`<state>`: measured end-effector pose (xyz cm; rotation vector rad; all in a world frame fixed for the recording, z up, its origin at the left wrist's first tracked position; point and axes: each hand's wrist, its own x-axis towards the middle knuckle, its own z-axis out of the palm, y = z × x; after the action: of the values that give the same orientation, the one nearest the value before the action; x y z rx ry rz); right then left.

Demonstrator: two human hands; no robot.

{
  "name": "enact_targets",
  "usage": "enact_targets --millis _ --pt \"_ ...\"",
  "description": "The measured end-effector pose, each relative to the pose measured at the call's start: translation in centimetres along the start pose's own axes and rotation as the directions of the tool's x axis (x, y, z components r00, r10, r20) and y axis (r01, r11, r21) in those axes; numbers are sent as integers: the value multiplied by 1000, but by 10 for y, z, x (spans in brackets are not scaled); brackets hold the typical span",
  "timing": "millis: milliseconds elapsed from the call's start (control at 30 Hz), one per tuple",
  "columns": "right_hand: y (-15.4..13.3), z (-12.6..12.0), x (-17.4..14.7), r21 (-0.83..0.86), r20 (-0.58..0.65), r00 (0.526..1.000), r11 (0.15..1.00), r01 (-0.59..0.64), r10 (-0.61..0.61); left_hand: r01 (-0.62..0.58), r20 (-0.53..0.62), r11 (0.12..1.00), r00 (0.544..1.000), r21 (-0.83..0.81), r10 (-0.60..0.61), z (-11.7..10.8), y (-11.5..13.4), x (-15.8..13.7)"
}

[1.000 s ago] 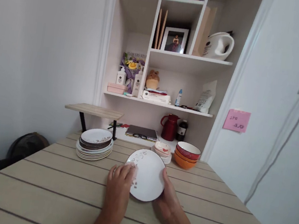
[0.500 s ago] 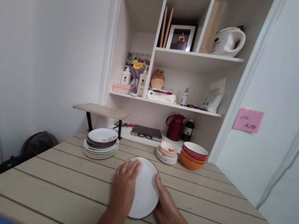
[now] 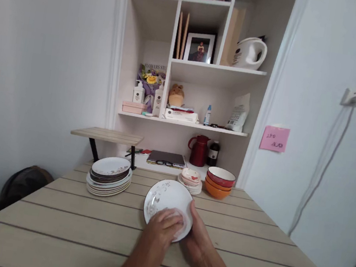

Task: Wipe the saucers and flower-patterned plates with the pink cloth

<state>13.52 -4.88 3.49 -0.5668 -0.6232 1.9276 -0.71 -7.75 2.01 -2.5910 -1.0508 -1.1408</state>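
Observation:
A white plate (image 3: 169, 196) with a dark rim and a brownish floral pattern is tilted up above the table in front of me. My right hand (image 3: 198, 238) grips its right edge, thumb on the rim and fingers hidden behind it. My left hand (image 3: 163, 228) is closed over a thin, pale pinkish cloth (image 3: 179, 225), pressing it onto the lower right of the plate's face. Part of the cloth is covered by my fingers.
On the slatted table (image 3: 85, 226), stacked plates (image 3: 109, 177) stand left, with small dishes (image 3: 190, 180) and red and orange bowls (image 3: 219, 183) at the back right. Behind are a small raised shelf (image 3: 108, 134), a laptop (image 3: 167, 158), a red jug (image 3: 199, 150) and a dark bottle (image 3: 213, 153).
My left hand has slid with the cloth from the plate's upper left to its lower right. The floral pattern now shows on the left side. The view has shifted right.

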Motion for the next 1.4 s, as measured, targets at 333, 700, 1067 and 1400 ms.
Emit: enact_targets --millis 333,700,1067,1400 --pt "-3 -13 6 -60 -150 988 998 15 -24 151 -227 929 971 338 -75 -12 -14 -6" --pt "-5 -6 -1 -40 -82 994 997 62 -65 -27 -253 953 962 301 107 3 -17 -8" --pt "17 5 -6 -118 -61 996 991 -65 58 51 -282 941 958 333 48 -1 -16 0" --pt "10 3 -1 -1 -82 997 1000 -13 13 269 -306 866 941 421 -144 -14 -15 -8"
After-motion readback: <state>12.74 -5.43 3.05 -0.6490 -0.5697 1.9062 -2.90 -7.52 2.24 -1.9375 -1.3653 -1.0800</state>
